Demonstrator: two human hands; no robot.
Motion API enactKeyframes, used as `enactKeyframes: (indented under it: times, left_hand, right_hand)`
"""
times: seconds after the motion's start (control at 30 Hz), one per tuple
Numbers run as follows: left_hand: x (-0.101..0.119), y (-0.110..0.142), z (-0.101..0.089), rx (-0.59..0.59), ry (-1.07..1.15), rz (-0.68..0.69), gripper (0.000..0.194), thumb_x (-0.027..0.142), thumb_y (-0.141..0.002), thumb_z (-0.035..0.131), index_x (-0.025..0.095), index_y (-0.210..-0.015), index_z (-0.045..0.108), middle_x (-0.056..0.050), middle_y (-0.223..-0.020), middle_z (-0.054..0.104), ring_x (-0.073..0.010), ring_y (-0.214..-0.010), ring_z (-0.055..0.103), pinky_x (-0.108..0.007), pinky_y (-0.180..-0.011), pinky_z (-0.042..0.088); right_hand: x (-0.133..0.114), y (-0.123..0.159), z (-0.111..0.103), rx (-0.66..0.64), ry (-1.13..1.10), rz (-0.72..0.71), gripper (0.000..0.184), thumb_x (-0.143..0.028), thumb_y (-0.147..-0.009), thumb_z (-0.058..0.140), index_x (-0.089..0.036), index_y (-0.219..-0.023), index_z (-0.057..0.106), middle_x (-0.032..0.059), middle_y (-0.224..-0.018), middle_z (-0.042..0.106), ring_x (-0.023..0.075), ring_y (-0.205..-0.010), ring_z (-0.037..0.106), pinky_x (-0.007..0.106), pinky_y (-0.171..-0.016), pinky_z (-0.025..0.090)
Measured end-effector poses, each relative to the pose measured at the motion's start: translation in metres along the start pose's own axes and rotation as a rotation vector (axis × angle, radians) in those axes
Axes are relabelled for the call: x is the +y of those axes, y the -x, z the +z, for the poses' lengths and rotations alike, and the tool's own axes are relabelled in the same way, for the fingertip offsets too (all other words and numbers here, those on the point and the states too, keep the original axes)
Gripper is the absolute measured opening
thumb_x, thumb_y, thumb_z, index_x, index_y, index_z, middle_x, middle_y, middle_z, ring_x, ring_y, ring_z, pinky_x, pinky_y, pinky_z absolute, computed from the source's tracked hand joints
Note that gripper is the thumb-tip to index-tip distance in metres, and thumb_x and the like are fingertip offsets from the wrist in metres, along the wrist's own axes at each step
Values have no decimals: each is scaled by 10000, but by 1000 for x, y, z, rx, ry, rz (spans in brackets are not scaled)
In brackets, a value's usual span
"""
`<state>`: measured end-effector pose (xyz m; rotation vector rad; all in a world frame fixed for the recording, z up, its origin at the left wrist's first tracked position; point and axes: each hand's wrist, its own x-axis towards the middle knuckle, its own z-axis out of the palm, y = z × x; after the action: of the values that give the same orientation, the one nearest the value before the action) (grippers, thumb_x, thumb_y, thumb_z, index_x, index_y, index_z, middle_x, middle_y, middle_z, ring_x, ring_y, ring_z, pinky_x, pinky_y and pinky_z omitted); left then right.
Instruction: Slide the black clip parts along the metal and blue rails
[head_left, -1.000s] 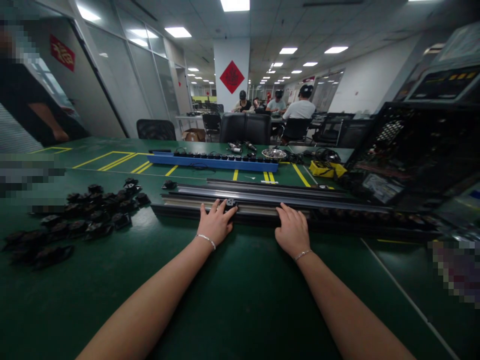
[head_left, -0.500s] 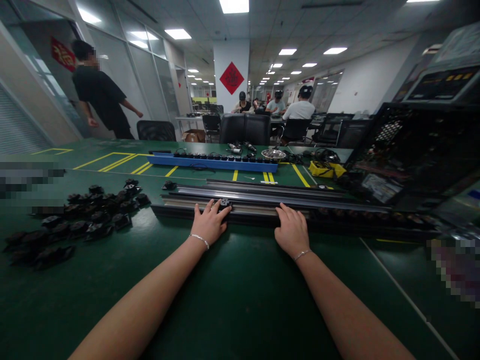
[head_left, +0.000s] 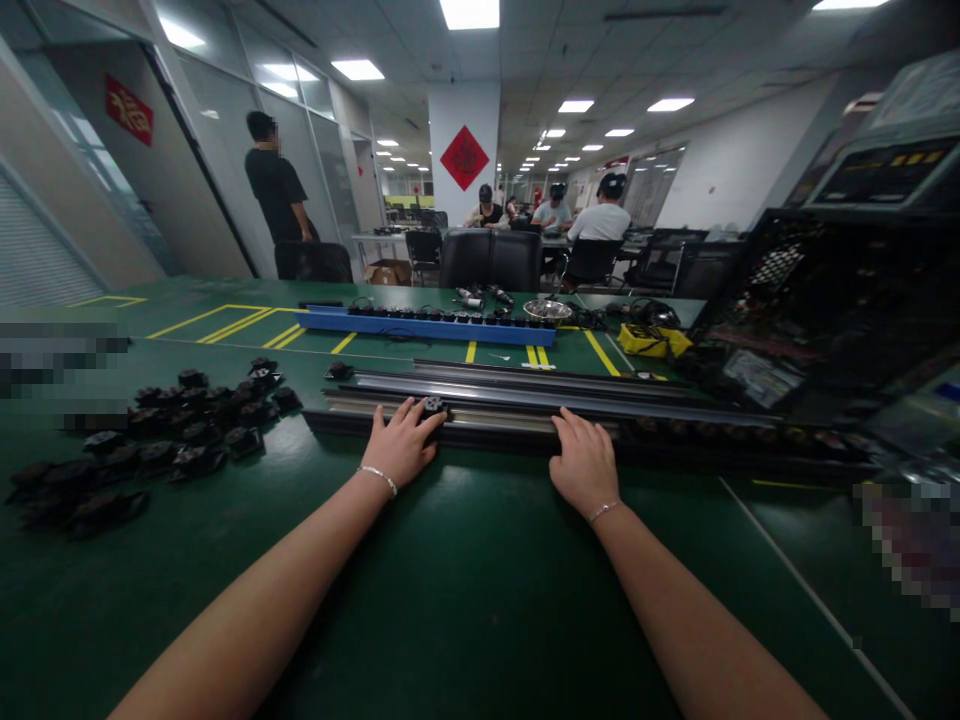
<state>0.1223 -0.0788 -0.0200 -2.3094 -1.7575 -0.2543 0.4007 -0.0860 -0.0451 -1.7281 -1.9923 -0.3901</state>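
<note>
My left hand (head_left: 399,443) lies over a long black metal rail (head_left: 495,437), fingers spread. Its index finger is against a small black block (head_left: 433,405) with a lighter top, which sits on the rail. Whether the fingers grip the block is hard to see; the hand looks open. Farther right, my right hand (head_left: 585,462) rests on the same rail with its fingers stretched over the near edge. The fingertips touch the rail's top. Behind it run more rails (head_left: 540,391), roughly parallel.
A pile of black parts (head_left: 202,425) lies left on the green table (head_left: 465,590). Beyond the rails stands a blue tray (head_left: 420,325) holding a row of dark parts. A yellow box (head_left: 652,340) and a dark equipment case (head_left: 825,310) are at the right. People sit in the background.
My left hand has slid left along the rail, and the small black block has shifted left with it. My right hand stays put. A person in black has walked rightward in the background.
</note>
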Motion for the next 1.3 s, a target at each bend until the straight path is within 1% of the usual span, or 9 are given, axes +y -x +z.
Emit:
enactKeyframes:
  times: [0.17, 0.3, 0.53, 0.8, 1.1, 1.3]
  left_hand:
    - [-10, 2, 3, 22, -16, -15, 481, 338, -815, 488, 343, -1294, 451, -56, -1429, 413, -274, -1352, 279, -607, -1056, 193]
    - [-24, 5, 6, 35, -41, -21, 480, 360, -822, 476, 332, -1300, 445, -69, -1425, 415, -273, -1349, 287, -600, -1050, 208]
    - [-46, 9, 6, 45, -84, -4, 469, 350, -821, 475, 317, -1288, 465, -60, -1405, 442, -255, -1341, 307, -505, -1071, 235]
    - [-60, 10, 11, 73, -82, 18, 476, 357, -807, 495, 294, -1279, 482, -80, -1383, 468, -285, -1323, 338, -506, -1054, 266]
    - [-78, 13, 14, 91, -94, 4, 483, 374, -798, 506, 284, -1272, 496, -88, -1373, 477, -291, -1312, 358, -488, -1055, 279]
    - [-86, 14, 14, 71, -111, -14, 489, 391, -800, 501, 287, -1277, 489, -74, -1384, 466, -282, -1320, 345, -478, -1064, 275]
  right_hand:
    - [-1, 0, -2, -17, 13, 13, 530, -117, -695, 433, -126, -1213, 547, 88, -1336, 508, 215, -1208, 431, 399, -1058, 236]
    - [-2, 0, -2, -23, 19, 16, 528, -118, -698, 428, -132, -1213, 543, 87, -1333, 511, 211, -1207, 432, 399, -1059, 235]
    - [0, -1, -1, -13, 9, 14, 528, -115, -695, 434, -128, -1211, 543, 90, -1329, 514, 210, -1204, 436, 400, -1061, 235]
    - [0, 0, 0, -5, 14, 7, 535, -122, -684, 448, -123, -1210, 542, 96, -1326, 516, 223, -1196, 439, 408, -1061, 235]
    - [0, 0, 0, 5, -3, 4, 533, -114, -685, 436, -128, -1207, 541, 100, -1321, 519, 216, -1192, 441, 404, -1061, 232]
    - [0, 0, 0, 0, 4, 7, 533, -114, -683, 439, -120, -1206, 543, 99, -1324, 517, 214, -1197, 439, 403, -1062, 235]
